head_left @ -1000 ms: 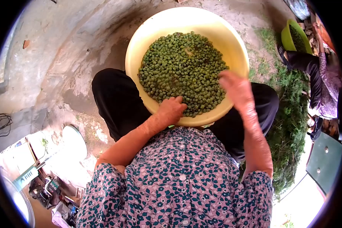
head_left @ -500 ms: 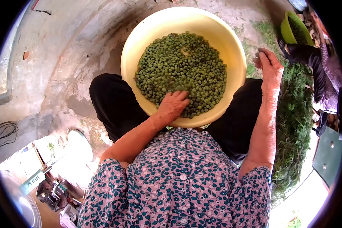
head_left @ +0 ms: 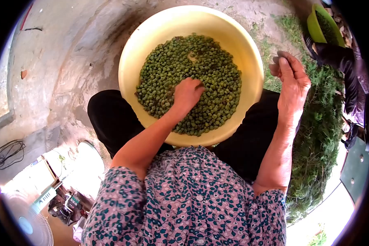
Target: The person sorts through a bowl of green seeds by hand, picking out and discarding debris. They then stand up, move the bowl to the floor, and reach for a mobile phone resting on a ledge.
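- Far to the lower left of the yellow basin (head_left: 151,33), a pale fan (head_left: 24,223) sits at the frame's edge, with dark cables (head_left: 6,152) coiled on the ground above it.
- Beside the fan there's a clutter of small boxes and tools (head_left: 63,203). Any print on them is too blurred to read.
- We're outdoors, and left of the basin the ground (head_left: 57,61) is bare, cracked concrete, grey and patchy.
- The basin rests on the person's lap, on black trousers (head_left: 110,119), and it's heaped with green peas (head_left: 209,61).
- The left hand (head_left: 187,92) lies in the middle of the peas. Its fingers are pressed together and bent, tips sunk into the heap, and I cannot tell whether any are gripped.
- The right hand (head_left: 291,80) is up in the air just past the basin's right rim. Its fingers are curled inward with the thumb alongside, and I cannot tell if they pinch anything.
- Right of the basin, cut greenery (head_left: 320,123) is piled on the ground.
- Beyond the basin's upper right, a green bowl (head_left: 315,26) sits by another person's dark sleeve (head_left: 340,61).
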`<action>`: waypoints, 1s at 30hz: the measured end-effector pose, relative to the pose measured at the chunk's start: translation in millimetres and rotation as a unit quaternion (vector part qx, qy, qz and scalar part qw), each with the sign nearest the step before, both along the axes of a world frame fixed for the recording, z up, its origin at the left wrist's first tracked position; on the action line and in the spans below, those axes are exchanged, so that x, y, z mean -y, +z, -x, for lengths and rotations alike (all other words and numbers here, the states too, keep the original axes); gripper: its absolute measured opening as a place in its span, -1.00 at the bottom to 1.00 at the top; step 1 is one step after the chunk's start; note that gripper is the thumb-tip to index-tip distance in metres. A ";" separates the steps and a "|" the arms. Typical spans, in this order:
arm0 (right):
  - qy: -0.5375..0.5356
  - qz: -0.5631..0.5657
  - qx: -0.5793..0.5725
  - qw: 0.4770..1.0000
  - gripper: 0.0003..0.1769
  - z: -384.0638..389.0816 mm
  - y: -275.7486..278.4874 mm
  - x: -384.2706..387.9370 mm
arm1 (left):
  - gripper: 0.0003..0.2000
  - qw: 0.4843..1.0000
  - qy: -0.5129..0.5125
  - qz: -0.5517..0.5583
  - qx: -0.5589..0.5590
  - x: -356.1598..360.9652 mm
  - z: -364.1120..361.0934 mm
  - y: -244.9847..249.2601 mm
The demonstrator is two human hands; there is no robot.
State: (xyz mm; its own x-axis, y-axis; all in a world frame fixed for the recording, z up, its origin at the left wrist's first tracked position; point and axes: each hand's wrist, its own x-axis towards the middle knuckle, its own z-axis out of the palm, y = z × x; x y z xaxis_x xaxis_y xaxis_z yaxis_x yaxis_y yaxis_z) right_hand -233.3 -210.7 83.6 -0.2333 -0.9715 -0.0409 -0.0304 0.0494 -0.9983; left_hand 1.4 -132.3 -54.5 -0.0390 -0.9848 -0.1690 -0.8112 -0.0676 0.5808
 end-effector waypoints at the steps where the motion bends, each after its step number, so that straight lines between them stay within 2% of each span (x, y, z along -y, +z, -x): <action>1: 0.001 0.000 0.017 1.000 -0.80 2.2 -0.4 -0.8 | -0.79 1.000 0.023 -0.009 0.002 12.4 10.0 -8.9; 2: 0.001 0.002 0.034 0.999 -0.80 4.4 -0.3 -0.9 | -0.79 0.999 0.046 -0.017 0.003 23.5 18.3 -17.2; 5: -0.012 -0.019 0.072 0.997 -0.81 7.8 4.6 -2.2 | -0.78 0.998 0.030 -0.008 0.046 42.4 36.2 -39.8; 10: -0.018 -0.024 0.161 0.987 -0.80 12.3 5.7 -1.3 | -0.79 0.999 0.021 0.003 0.047 55.8 52.2 -55.8; 12: -0.020 -0.033 0.158 0.987 -0.81 10.9 8.2 -0.4 | -0.79 0.996 0.034 0.010 0.077 56.1 58.7 -55.9; 17: -0.021 -0.040 0.150 0.988 -0.82 10.3 9.4 1.4 | -0.78 0.997 0.051 -0.018 0.058 58.1 54.7 -66.5; 19: -0.025 -0.037 0.164 0.985 -0.82 12.6 7.7 2.1 | -0.80 0.981 0.145 -0.084 -0.101 60.4 52.1 -63.0; 20: -0.027 -0.033 0.164 0.986 -0.82 13.3 7.1 2.2 | -0.80 0.981 0.142 -0.081 -0.102 60.6 49.4 -59.6; 21: -0.021 -0.036 0.145 0.989 -0.82 13.6 6.3 1.9 | -0.80 0.947 0.186 -0.107 -0.239 60.1 47.5 -47.0; 22: -0.014 -0.039 0.125 0.991 -0.82 13.2 5.6 2.0 | -0.79 0.891 0.227 -0.130 -0.371 60.3 45.5 -31.6; 23: -0.014 -0.036 0.125 0.991 -0.82 12.5 4.7 2.2 | -0.79 0.891 0.226 -0.128 -0.372 60.4 43.7 -14.8; 27: 0.111 -0.030 0.010 0.993 -0.75 5.2 -0.2 2.5 | -0.81 0.794 0.230 -0.090 -0.555 60.2 38.7 47.4; 30: 0.213 -0.033 -0.091 0.972 -0.66 -6.3 -2.2 1.9 | -0.78 0.779 0.183 -0.081 -0.594 61.1 49.3 93.4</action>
State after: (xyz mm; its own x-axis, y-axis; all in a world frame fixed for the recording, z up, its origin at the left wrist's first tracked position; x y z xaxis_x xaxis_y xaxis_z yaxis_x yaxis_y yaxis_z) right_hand -227.0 -212.7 81.5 0.1801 -0.9783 -0.1021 -0.2383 0.0573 -0.9695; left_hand -48.0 -193.4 38.9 0.0156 -0.9364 -0.3506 0.3838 -0.3182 0.8669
